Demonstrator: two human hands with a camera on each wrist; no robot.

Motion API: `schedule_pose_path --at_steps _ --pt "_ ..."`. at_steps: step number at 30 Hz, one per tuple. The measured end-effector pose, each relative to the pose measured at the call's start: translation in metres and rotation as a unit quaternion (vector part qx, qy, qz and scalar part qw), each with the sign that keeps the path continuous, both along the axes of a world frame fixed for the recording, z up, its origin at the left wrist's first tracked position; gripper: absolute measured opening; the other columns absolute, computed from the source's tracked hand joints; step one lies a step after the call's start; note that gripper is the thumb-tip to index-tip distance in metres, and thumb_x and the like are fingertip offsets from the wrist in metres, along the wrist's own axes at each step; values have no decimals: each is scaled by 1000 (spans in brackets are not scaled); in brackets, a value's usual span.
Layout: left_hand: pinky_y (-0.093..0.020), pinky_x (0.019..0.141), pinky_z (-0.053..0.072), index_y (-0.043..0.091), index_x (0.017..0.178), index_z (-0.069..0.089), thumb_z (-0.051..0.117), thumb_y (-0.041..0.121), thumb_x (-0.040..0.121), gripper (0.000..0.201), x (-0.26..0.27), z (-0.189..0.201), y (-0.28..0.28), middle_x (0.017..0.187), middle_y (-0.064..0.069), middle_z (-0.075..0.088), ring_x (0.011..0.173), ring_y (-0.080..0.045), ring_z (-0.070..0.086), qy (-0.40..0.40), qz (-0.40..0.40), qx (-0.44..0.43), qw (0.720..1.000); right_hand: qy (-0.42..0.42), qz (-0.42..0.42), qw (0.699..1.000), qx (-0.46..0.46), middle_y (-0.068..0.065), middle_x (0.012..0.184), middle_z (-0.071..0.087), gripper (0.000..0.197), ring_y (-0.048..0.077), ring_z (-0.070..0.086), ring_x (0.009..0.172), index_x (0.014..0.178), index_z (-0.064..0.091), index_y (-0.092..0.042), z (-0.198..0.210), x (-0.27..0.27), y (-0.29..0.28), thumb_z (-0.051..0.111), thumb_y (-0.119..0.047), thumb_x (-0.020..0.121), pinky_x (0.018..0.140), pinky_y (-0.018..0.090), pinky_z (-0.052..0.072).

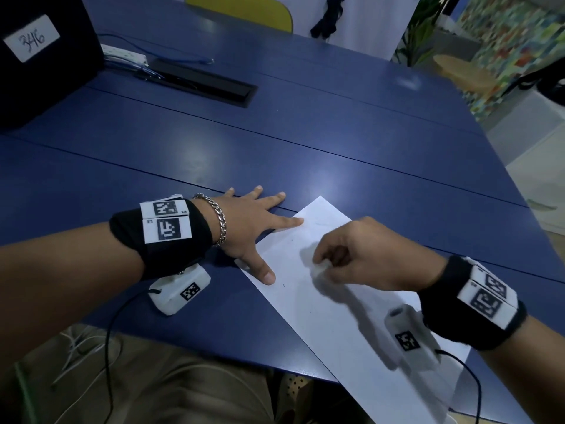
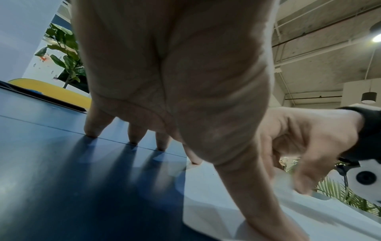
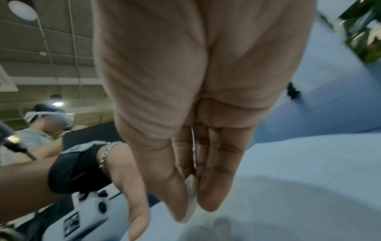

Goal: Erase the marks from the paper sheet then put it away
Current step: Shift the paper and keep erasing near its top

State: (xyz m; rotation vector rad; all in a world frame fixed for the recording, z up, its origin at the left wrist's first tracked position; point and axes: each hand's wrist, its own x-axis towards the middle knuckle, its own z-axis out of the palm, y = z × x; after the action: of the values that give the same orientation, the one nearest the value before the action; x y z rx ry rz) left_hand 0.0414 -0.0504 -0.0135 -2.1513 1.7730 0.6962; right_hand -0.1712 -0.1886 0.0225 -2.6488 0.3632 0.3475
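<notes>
Fingers [image 1: 293, 221] of the left hand [image 1: 250, 221] lie spread flat, pinning the paper sheet's [image 1: 336, 301] left edge; right hand [image 1: 367, 255] pinches a white eraser [image 3: 190, 200] on it.

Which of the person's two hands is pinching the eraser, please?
The right hand pinches the white eraser; the left hand lies spread flat, holding down the paper sheet.

Blue table [image 1: 275, 133], yellow chair [image 1: 244, 9], leafy plant [image 2: 66, 53]

The white sheet [image 1: 342, 304] lay flat and askew on the table's near edge, faint marks [image 1: 321, 223] showing; the eraser [image 3: 190, 202] was small, white.
</notes>
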Motion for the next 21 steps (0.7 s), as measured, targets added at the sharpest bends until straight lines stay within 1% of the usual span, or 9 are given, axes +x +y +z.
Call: schedule_pose_path --at_steps 6,9,11,12,14,15,17,19,21 --pt "-69 123 9 65 155 -4 71 92 59 125 0 2 0 172 13 -21 160 -31 -12 10 3 -9 1000 -15 -66 997 -45 -14 83 73 21 0 70 78 106 77 -31 -9 -33 -12 80 -31 85 76 24 57" --pt "-68 124 13 54 159 9 73 91 58 125 -2 4 1 173 13 -13 161 -30 -8 25 -14 -25 999 -20 -78 995 -54 -14 82 73 20 -1 70 76 104 76 -32 -12 -36 -12 80 -28 85 75 24 58" --pt "-64 124 19 41 153 30 71 90 61 112 -5 3 4 173 12 5 161 -27 1 49 -20 -48 997 -16 -78 995 -63 -13 85 72 20 0 69 75 102 75 -33 -13 -34 -13 78 -25 84 74 23 58" --pt "-61 123 25 36 143 39 70 90 62 101 -6 1 5 169 9 23 160 -26 11 61 -23 -64 996 -17 -69 995 -67 -13 88 70 20 0 68 75 100 75 -34 -14 -33 -12 76 -24 83 74 23 57" --pt "-50 113 40 35 122 46 71 88 64 83 -3 -4 7 140 9 52 143 -26 44 73 -26 -109 991 -20 -40 997 -70 -13 95 67 20 2 67 75 97 74 -34 -15 -33 -11 74 -21 82 76 26 57" --pt "-45 106 45 36 119 47 73 85 65 78 -2 -4 8 130 11 55 128 -23 53 73 -28 -133 988 -18 -30 997 -66 -13 96 66 20 3 67 75 97 74 -33 -13 -34 -10 73 -21 82 76 27 57" --pt "-38 100 46 35 132 50 79 80 65 86 -1 0 11 128 12 49 117 -16 51 63 -35 -154 985 -4 -8 998 -56 -14 95 66 17 3 67 78 97 73 -32 -8 -36 -8 71 -23 83 76 27 56" --pt "-36 109 42 32 153 41 78 82 65 108 0 2 13 141 11 40 127 -15 42 39 -46 -144 988 29 7 998 -46 -17 95 65 17 2 66 81 98 72 -33 -1 -35 -7 70 -24 83 77 27 57" --pt "-38 122 28 31 164 24 70 87 69 119 0 2 14 165 12 22 147 -19 28 8 -63 -107 992 68 15 996 -55 -18 93 63 20 0 64 83 100 70 -35 6 -30 -7 69 -26 83 77 27 57"
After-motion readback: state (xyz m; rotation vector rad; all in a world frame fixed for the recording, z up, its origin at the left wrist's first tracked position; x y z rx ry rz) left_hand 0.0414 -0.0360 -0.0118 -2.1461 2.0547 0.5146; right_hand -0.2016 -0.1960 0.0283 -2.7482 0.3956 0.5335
